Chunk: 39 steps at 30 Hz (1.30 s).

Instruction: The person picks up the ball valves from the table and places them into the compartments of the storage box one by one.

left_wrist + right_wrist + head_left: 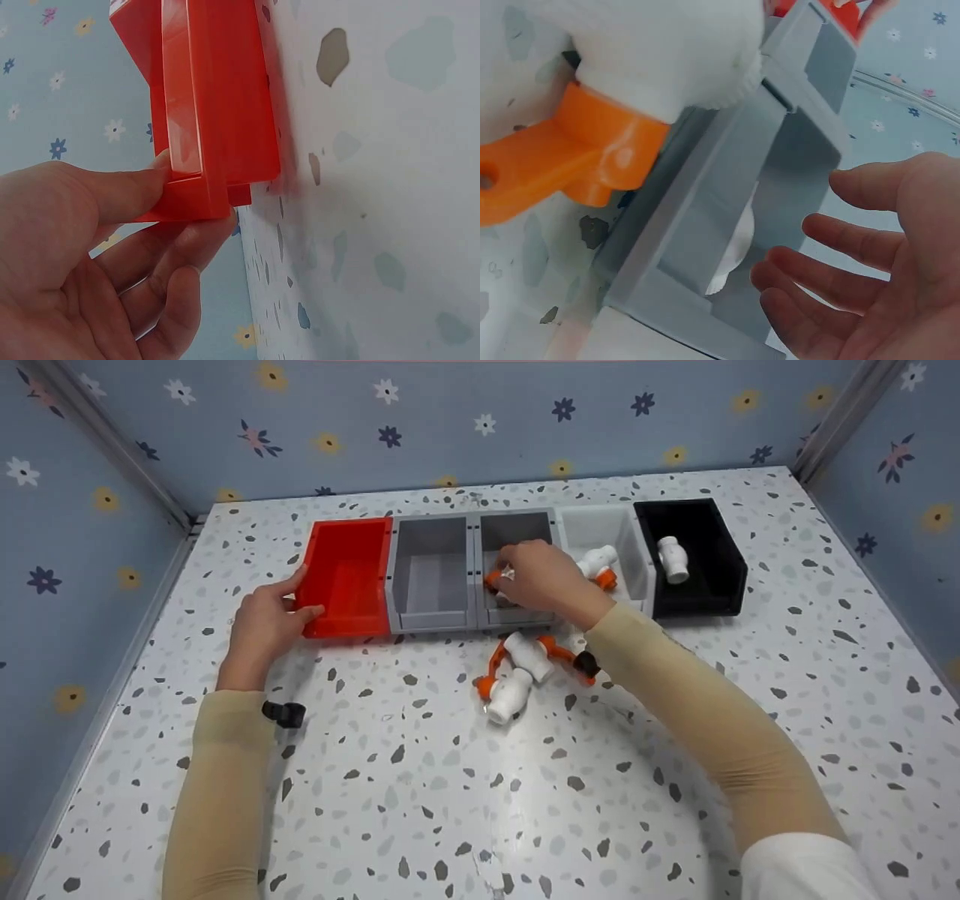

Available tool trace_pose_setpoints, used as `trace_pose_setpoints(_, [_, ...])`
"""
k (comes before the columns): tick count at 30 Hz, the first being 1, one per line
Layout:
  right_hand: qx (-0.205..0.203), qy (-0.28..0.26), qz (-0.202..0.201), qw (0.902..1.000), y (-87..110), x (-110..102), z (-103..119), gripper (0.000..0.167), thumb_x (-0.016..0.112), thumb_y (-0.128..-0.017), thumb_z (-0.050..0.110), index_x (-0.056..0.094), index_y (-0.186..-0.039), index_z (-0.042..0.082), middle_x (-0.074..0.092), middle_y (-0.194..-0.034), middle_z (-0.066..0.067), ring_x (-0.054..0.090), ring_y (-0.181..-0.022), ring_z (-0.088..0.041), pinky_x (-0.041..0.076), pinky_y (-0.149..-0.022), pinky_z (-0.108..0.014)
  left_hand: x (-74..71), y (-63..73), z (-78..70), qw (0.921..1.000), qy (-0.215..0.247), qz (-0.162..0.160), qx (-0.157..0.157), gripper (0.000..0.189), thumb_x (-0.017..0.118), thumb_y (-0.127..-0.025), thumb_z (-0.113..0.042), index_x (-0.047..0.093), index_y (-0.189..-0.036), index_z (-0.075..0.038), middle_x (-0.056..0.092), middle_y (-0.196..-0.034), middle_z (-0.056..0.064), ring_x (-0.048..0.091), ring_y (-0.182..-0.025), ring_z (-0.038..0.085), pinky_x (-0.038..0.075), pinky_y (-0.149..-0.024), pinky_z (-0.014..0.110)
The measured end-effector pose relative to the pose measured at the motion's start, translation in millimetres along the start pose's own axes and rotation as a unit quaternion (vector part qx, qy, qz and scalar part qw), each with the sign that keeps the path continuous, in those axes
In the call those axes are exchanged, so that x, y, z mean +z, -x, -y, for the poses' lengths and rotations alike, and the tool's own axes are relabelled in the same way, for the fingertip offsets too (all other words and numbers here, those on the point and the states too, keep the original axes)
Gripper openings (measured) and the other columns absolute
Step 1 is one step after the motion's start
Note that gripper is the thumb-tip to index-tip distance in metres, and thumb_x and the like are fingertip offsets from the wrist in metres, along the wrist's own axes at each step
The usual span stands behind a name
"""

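My left hand (pixel 262 622) pinches the front left edge of a red bin (pixel 349 577), thumb on one side and fingers on the other in the left wrist view. My right hand (pixel 551 577) is over the right-hand grey bin (pixel 517 619). In the right wrist view its fingers (pixel 832 277) are spread and loosely bent, holding nothing. A white valve (pixel 739 247) lies inside that grey bin, partly hidden by its front wall; the head view shows orange beside the fingers. White ball valves (pixel 510 697) with orange handles lie on the table before the bins.
The bins stand in a row: red, a second grey bin (pixel 433 585), grey, a white bin (pixel 637 577) holding a white and orange valve (pixel 598 560), and a black bin (pixel 709 562) holding a white valve (pixel 673 560). Flower-patterned panels (pixel 480 427) surround the speckled table (pixel 420 810).
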State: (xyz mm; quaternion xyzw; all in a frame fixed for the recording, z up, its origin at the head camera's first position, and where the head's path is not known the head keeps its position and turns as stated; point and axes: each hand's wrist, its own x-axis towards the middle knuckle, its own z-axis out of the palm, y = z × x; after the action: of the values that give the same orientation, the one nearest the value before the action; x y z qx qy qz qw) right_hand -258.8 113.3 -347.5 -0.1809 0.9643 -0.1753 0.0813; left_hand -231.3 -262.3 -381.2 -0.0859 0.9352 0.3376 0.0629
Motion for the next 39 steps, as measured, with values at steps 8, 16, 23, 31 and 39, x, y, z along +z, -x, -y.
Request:
trace_pose_setpoints(8, [-0.023, -0.020, -0.016, 0.9994, 17.9, -11.4, -5.7, 0.031, 0.055, -0.101, 0.033, 0.066, -0.124, 0.015, 0.066, -0.117, -0.005, 0.062, -0.098, -0.021, 0.050, -0.087, -0.042, 0.9, 0.3, 2.2, 1.0000, 0.001, 0.000, 0.007, 0.074, 0.068, -0.096, -0.027, 0.024, -0.154, -0.037, 0.045, -0.149, 0.016, 0.052, -0.117, 0.033, 0.053, -0.083, 0.035])
trace_pose_setpoints(16, [-0.027, -0.060, -0.045, 0.9968, 37.3, -17.6, -24.0, 0.035, 0.057, -0.100, 0.029, 0.066, -0.128, 0.009, 0.067, -0.119, -0.008, 0.063, -0.105, -0.025, 0.050, -0.090, -0.044, 2.1, 0.3, 1.5, 1.0000, 0.004, 0.004, 0.000, 0.075, 0.068, -0.096, -0.029, 0.023, -0.154, -0.038, 0.044, -0.149, 0.016, 0.051, -0.116, 0.033, 0.052, -0.080, 0.032])
trace_pose_setpoints(23, [-0.041, -0.077, -0.078, 0.9931, 52.5, -23.0, -41.7, 0.027, 0.061, -0.099, 0.025, 0.070, -0.117, 0.007, 0.069, -0.110, -0.008, 0.065, -0.097, -0.024, 0.052, -0.085, -0.042, 1.9, -0.1, 1.2, 1.0000, 0.007, 0.005, -0.004, 0.076, 0.069, -0.095, -0.030, 0.022, -0.154, -0.040, 0.045, -0.149, 0.015, 0.051, -0.117, 0.033, 0.052, -0.082, 0.032])
trace_pose_setpoints(31, [-0.014, -0.077, -0.112, 0.9906, 65.3, -25.1, -71.5, 0.028, 0.061, -0.099, 0.027, 0.070, -0.116, 0.006, 0.069, -0.115, -0.009, 0.065, -0.101, -0.026, 0.050, -0.090, -0.046, -1.0, 0.3, 1.0, 1.0000, 0.004, 0.001, -0.004, 0.075, 0.068, -0.095, -0.031, 0.022, -0.154, -0.040, 0.044, -0.149, 0.016, 0.051, -0.117, 0.033, 0.053, -0.081, 0.032])
trace_pose_setpoints(39, [0.027, -0.074, -0.128, 0.9886, 82.6, -28.8, -94.9, 0.027, 0.060, -0.100, 0.026, 0.069, -0.114, 0.004, 0.069, -0.113, -0.013, 0.063, -0.104, -0.030, 0.049, -0.088, -0.050, 0.3, 0.2, 2.3, 1.0000, 0.003, -0.007, -0.002, 0.075, 0.069, -0.095, -0.030, 0.023, -0.154, -0.041, 0.046, -0.148, 0.016, 0.052, -0.117, 0.033, 0.054, -0.085, 0.036])
